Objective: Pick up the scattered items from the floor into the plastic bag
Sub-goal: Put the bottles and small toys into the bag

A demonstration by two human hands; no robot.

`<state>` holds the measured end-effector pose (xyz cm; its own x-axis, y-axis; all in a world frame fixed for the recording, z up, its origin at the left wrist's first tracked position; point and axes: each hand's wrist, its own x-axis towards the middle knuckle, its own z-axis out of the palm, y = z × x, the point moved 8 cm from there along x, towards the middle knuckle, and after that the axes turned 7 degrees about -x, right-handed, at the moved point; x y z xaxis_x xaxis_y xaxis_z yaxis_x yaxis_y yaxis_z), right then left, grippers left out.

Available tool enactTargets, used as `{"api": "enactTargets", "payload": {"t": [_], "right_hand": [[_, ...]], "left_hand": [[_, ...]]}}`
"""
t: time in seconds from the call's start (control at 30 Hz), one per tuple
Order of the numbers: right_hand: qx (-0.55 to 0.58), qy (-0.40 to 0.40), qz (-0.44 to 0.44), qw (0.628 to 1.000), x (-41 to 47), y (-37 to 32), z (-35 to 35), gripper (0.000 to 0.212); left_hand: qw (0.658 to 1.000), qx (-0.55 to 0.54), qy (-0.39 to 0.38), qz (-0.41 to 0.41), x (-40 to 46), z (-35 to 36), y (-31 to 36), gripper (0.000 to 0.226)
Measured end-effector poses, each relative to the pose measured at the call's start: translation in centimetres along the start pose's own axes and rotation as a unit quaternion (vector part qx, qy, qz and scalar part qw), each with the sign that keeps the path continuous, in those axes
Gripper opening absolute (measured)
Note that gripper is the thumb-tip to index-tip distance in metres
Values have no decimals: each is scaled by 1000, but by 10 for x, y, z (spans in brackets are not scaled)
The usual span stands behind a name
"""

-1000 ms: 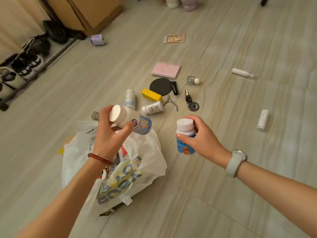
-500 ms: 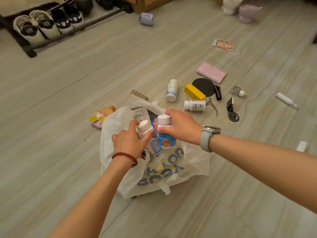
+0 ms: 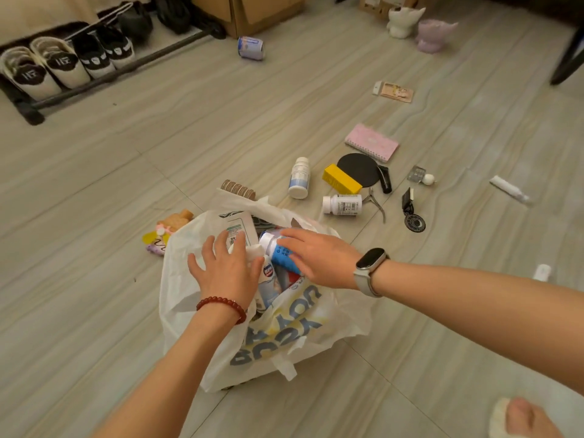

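Note:
The white plastic bag (image 3: 186, 298) stands open on the floor below me. My left hand (image 3: 226, 268) hovers over its mouth with fingers spread, beside a white bottle with a pale blue label (image 3: 269, 281) lying inside. My right hand (image 3: 317, 257) lies with straight fingers on a blue-labelled white-capped bottle (image 3: 275, 248), also in the bag. Still on the floor are two white bottles (image 3: 298, 178) (image 3: 343, 204), a yellow box (image 3: 341, 180), a black disc (image 3: 357, 169), a pink notebook (image 3: 371, 146), nippers (image 3: 375, 203) and a key fob (image 3: 413, 214).
Farther out lie a white tube (image 3: 508, 188), a small white cylinder (image 3: 542, 272), a card packet (image 3: 395, 91) and a roll (image 3: 250, 48). A biscuit pack (image 3: 237, 189) and a toy (image 3: 167, 230) sit by the bag. A shoe rack (image 3: 63, 67) and boxes line the back.
Both hands carried their bottles down into the bag and loosened their grip; the fingers now lie spread over the bottles. The camera has also swung left and forward.

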<state>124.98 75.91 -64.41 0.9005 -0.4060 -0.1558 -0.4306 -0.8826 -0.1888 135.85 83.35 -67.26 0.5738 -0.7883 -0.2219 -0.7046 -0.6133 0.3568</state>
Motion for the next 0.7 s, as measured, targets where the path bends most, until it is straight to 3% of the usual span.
{"api": "enactTargets", "payload": {"t": [0.1,0.2,0.3,0.4,0.47,0.57,0.7], "right_hand": [[13,78,-24,997,-12,25,-29,37],[43,95,56,993,-25,88,-40,45],[67,125,173,975,-55,161,-41,39],[109,90,307,941,-109,232,-18,42],[116,87,401,904,-157,276,1,45],[98,128,573,804,-246,336,31,45],[135,73,690,707,-321,376,95,53]], "left_hand": [[994,-67,83,32,6,-23,33,49],[981,-77,133,121,16,-35,96,44],[979,-63,80,178,29,-16,170,45],[974,-39,-21,221,38,33,239,45],[968,-35,-96,229,41,73,274,45],[962,-41,-181,200,44,138,309,48],[969,-89,-210,98,46,206,326,60]]}}
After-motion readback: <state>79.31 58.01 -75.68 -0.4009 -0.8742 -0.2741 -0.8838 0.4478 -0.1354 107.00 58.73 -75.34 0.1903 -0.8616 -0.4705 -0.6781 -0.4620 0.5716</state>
